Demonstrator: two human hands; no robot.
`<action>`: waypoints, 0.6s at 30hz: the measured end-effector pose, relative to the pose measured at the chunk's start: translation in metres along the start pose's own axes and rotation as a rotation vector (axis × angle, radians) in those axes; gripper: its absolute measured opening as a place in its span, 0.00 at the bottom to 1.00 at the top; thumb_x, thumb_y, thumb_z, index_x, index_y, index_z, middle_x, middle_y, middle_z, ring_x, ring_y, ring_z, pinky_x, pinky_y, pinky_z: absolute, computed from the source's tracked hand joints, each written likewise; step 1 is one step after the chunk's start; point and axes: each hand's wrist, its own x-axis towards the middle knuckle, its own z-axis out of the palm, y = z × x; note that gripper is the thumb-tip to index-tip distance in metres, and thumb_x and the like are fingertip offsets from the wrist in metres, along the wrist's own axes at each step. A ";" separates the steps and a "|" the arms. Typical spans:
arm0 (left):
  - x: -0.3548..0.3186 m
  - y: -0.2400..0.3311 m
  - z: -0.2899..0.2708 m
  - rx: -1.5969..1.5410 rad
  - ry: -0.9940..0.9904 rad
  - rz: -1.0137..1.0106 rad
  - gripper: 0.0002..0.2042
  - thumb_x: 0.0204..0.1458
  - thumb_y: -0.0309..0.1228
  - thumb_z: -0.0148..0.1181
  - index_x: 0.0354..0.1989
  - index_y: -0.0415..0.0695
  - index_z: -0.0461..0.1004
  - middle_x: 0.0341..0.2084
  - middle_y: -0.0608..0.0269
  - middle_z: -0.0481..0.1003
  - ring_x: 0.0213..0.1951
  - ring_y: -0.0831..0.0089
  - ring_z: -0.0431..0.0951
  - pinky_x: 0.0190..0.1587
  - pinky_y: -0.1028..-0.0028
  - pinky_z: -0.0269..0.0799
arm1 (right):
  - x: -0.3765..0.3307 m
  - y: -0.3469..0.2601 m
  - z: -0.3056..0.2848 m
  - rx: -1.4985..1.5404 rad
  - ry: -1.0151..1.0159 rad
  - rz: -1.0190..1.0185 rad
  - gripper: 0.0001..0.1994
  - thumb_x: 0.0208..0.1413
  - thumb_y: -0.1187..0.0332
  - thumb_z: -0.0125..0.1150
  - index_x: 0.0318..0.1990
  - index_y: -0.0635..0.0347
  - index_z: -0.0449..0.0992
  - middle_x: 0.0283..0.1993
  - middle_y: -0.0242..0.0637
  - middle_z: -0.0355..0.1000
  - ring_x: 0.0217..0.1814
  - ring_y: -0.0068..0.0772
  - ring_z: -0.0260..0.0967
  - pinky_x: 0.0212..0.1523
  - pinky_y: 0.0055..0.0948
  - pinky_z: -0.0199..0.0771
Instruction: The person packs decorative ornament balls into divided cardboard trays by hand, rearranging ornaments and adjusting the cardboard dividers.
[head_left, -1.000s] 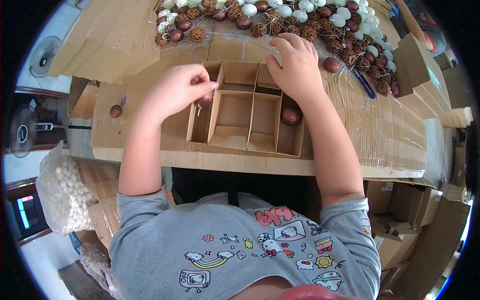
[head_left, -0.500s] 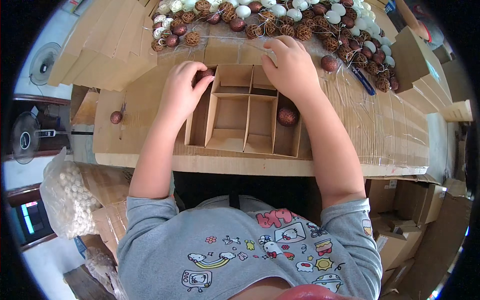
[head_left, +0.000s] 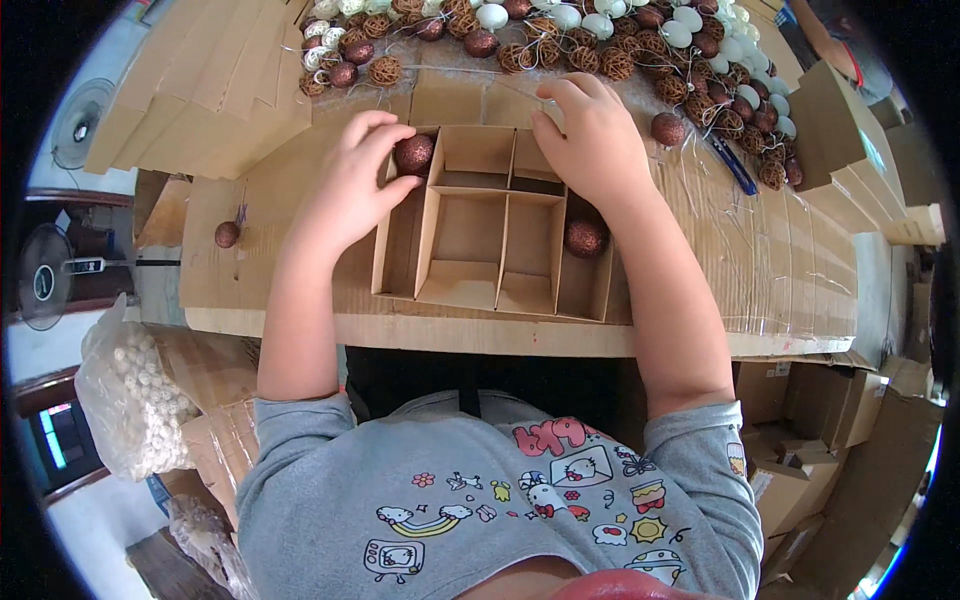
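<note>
A divided cardboard box (head_left: 459,290) lies on the table in front of me, split by card strips into several compartments. In its far left compartment sits a brown glitter ball (head_left: 413,155). My left hand (head_left: 350,185) is beside that ball, thumb and fingers apart around its left side; whether the fingertips touch it I cannot tell. A second brown glitter ball (head_left: 586,238) rests in the right-hand compartment, partly under my right forearm. My right hand (head_left: 595,135) hovers over the box's far right corner, fingers curved but apart, with nothing visible between them.
Strings of brown, white and wicker balls (head_left: 610,45) cover the table's far side. A blue cutter (head_left: 735,165) and a loose ball (head_left: 668,129) lie at the right; another ball (head_left: 228,234) lies left. Cardboard sheets (head_left: 200,90) stand far left. A bag of white balls (head_left: 140,385) hangs below.
My left hand has loosened and drawn left from the ball, which now shows almost whole. The right hand stays over the far right corner. The view has shifted slightly.
</note>
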 end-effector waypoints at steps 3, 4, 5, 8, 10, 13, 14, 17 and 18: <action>0.004 0.003 -0.005 0.016 -0.053 -0.010 0.20 0.43 0.25 0.65 0.47 0.41 0.70 0.50 0.58 0.67 0.51 0.56 0.70 0.53 0.67 0.67 | -0.001 0.000 0.001 0.009 -0.015 0.005 0.10 0.47 0.67 0.59 0.38 0.59 0.76 0.40 0.42 0.72 0.44 0.48 0.70 0.45 0.43 0.72; 0.005 0.002 -0.008 0.089 -0.040 0.038 0.19 0.44 0.24 0.65 0.47 0.41 0.70 0.50 0.60 0.68 0.51 0.60 0.70 0.53 0.68 0.67 | -0.001 0.000 0.001 0.013 -0.009 0.006 0.10 0.47 0.67 0.59 0.38 0.59 0.75 0.40 0.42 0.72 0.44 0.48 0.70 0.45 0.43 0.72; 0.006 0.003 -0.012 0.163 -0.028 0.086 0.19 0.45 0.24 0.64 0.48 0.42 0.70 0.50 0.61 0.68 0.51 0.64 0.71 0.53 0.68 0.67 | -0.001 0.001 0.000 0.014 -0.011 0.005 0.10 0.47 0.67 0.59 0.38 0.59 0.75 0.40 0.42 0.72 0.44 0.48 0.70 0.45 0.43 0.72; 0.001 0.009 -0.036 -0.303 -0.101 -0.112 0.18 0.45 0.29 0.68 0.45 0.43 0.71 0.45 0.65 0.72 0.44 0.74 0.73 0.48 0.72 0.68 | 0.000 0.002 -0.002 0.003 -0.018 0.008 0.10 0.48 0.67 0.58 0.39 0.59 0.76 0.40 0.42 0.73 0.44 0.48 0.70 0.45 0.43 0.72; -0.003 -0.004 -0.034 -0.571 -0.105 -0.127 0.18 0.49 0.28 0.65 0.49 0.43 0.70 0.44 0.68 0.72 0.44 0.82 0.71 0.47 0.78 0.66 | 0.002 -0.002 -0.006 0.030 0.007 -0.029 0.11 0.48 0.68 0.59 0.39 0.59 0.76 0.42 0.43 0.72 0.44 0.50 0.70 0.45 0.42 0.72; -0.004 0.017 -0.036 -0.942 -0.008 -0.013 0.20 0.52 0.25 0.61 0.54 0.41 0.67 0.45 0.67 0.71 0.46 0.81 0.71 0.49 0.78 0.67 | 0.005 -0.016 -0.018 0.343 -0.021 -0.156 0.17 0.46 0.71 0.63 0.46 0.59 0.75 0.46 0.44 0.71 0.44 0.48 0.70 0.45 0.39 0.73; -0.005 0.023 -0.035 -0.995 -0.032 0.035 0.20 0.53 0.24 0.60 0.55 0.40 0.67 0.45 0.66 0.71 0.47 0.80 0.71 0.50 0.77 0.66 | 0.006 -0.029 -0.025 0.506 -0.083 -0.139 0.23 0.44 0.72 0.65 0.52 0.59 0.71 0.47 0.43 0.70 0.44 0.44 0.70 0.43 0.36 0.73; -0.006 0.041 -0.038 -0.945 -0.087 0.033 0.25 0.53 0.33 0.60 0.57 0.33 0.63 0.50 0.59 0.69 0.52 0.73 0.70 0.58 0.72 0.63 | -0.003 -0.059 -0.050 0.980 -0.435 0.058 0.38 0.45 0.71 0.68 0.65 0.59 0.56 0.47 0.39 0.68 0.37 0.26 0.69 0.34 0.24 0.71; -0.004 0.047 -0.037 -0.979 -0.110 0.078 0.25 0.53 0.33 0.59 0.57 0.34 0.63 0.50 0.59 0.69 0.52 0.73 0.70 0.58 0.71 0.63 | -0.005 -0.062 -0.050 1.128 -0.502 0.106 0.40 0.46 0.71 0.69 0.66 0.59 0.54 0.44 0.38 0.70 0.34 0.23 0.69 0.32 0.22 0.70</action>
